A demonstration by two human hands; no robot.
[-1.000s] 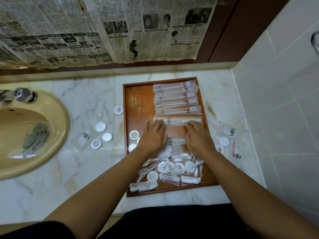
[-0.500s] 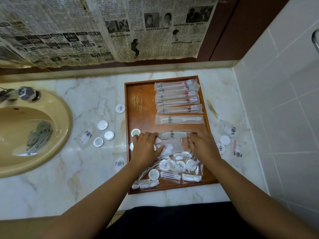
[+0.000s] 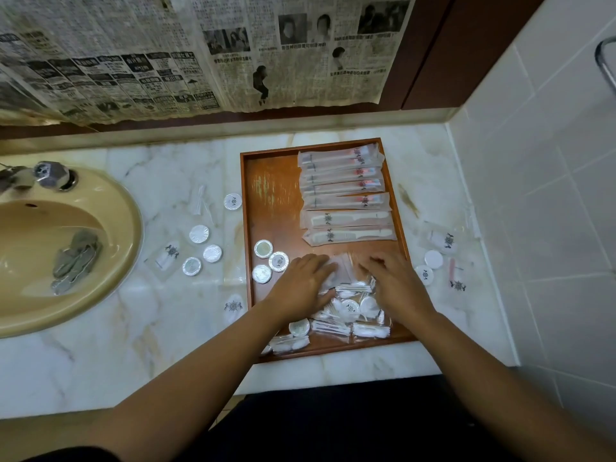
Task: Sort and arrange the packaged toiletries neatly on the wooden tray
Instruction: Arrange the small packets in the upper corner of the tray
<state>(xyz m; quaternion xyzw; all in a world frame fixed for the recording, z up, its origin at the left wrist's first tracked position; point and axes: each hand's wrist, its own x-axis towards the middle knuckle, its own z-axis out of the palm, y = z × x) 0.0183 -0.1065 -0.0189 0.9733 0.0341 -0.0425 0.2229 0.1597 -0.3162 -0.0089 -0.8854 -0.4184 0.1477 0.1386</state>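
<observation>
The marble counter (image 3: 100, 361) holds the wooden tray (image 3: 276, 201), to the right of the sink (image 3: 66, 311). At the tray's far end, long toothbrush packets (image 3: 340, 181) lie in a row, with two comb packets (image 3: 350, 228) just below them. Your left hand (image 3: 300, 288) lies flat, fingers straight, on the pile of small packets (image 3: 343, 315) at the near end. Your right hand (image 3: 400, 288) rests there too, but its fingers are blurred, so I cannot tell its grip. Three round soaps (image 3: 270, 261) sit by your left hand.
</observation>
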